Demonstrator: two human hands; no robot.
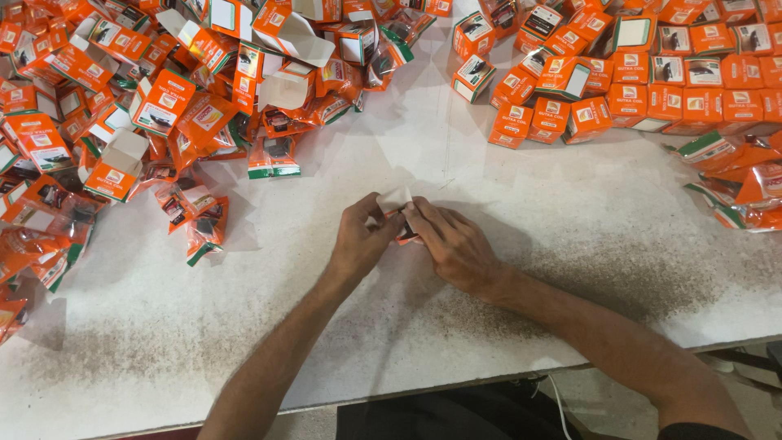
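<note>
My left hand [362, 240] and my right hand [452, 244] meet at the middle of a white table [529, 204]. Both grip a small orange carton [399, 216] between them. Its pale flap sticks up above my fingertips; most of the carton is hidden by my fingers. What is inside it cannot be seen.
A heap of open orange cartons and orange plastic sachets [147, 106] fills the far left. Closed orange cartons [619, 81] stand packed together at the far right. More orange sachets [741, 183] lie at the right edge. The table's front edge runs just below my forearms.
</note>
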